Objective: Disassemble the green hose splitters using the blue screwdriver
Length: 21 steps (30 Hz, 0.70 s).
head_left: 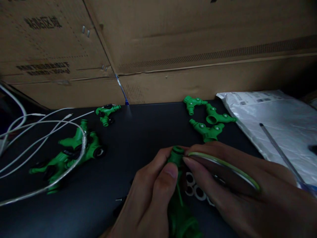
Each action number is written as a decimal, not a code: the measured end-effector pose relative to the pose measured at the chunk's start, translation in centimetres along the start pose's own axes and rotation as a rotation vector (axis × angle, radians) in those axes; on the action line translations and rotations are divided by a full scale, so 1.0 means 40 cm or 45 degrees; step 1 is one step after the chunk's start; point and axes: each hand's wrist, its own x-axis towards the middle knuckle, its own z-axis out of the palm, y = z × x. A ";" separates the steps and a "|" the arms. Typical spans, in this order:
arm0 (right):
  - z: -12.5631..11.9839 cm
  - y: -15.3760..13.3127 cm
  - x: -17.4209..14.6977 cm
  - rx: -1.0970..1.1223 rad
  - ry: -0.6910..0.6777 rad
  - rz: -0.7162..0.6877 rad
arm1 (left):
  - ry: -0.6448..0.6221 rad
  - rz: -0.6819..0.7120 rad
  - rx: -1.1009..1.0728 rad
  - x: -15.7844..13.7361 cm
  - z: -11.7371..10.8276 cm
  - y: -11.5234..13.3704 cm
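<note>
A green plastic Y-shaped hose connector [182,195] stands in the grip of my left hand [151,195], its narrow outlet pointing up and away. My left thumb presses along the side just below the outlet, where a dark ring shows. Close beside that outlet, my right hand [237,185] pinches a slim curved tool [230,167] with a silver and yellow-green edge. Its tip is hidden by the fingers, and I cannot tell whether it touches the ring. Beneath my hands lie several white rings [199,192], partly covered by the right fingers.
Three green connectors [208,130] lie behind my hands on the black table [148,132]. More connectors with black parts [74,155] are piled at left, among white cables [53,129]. One more connector [106,114] lies farther back. A white package [272,115] with a thin rod [279,150] is at right; cardboard [173,39] stands behind.
</note>
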 end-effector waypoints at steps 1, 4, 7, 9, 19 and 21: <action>0.000 0.004 0.001 0.016 -0.022 -0.022 | -0.005 -0.002 -0.008 0.000 0.001 0.003; 0.000 0.012 0.009 0.013 -0.099 -0.004 | -0.004 0.030 -0.034 0.002 0.010 0.011; -0.004 0.009 0.015 0.006 -0.131 0.029 | -0.006 0.120 -0.031 0.005 0.021 0.013; -0.008 0.005 0.009 0.001 -0.130 0.047 | -0.007 0.169 -0.014 0.007 0.026 0.013; -0.026 0.013 -0.035 -0.003 0.013 0.048 | -0.031 0.236 0.047 0.004 0.030 0.004; -0.032 0.008 -0.017 -0.011 -0.061 0.020 | -0.047 0.279 0.108 0.006 0.025 0.000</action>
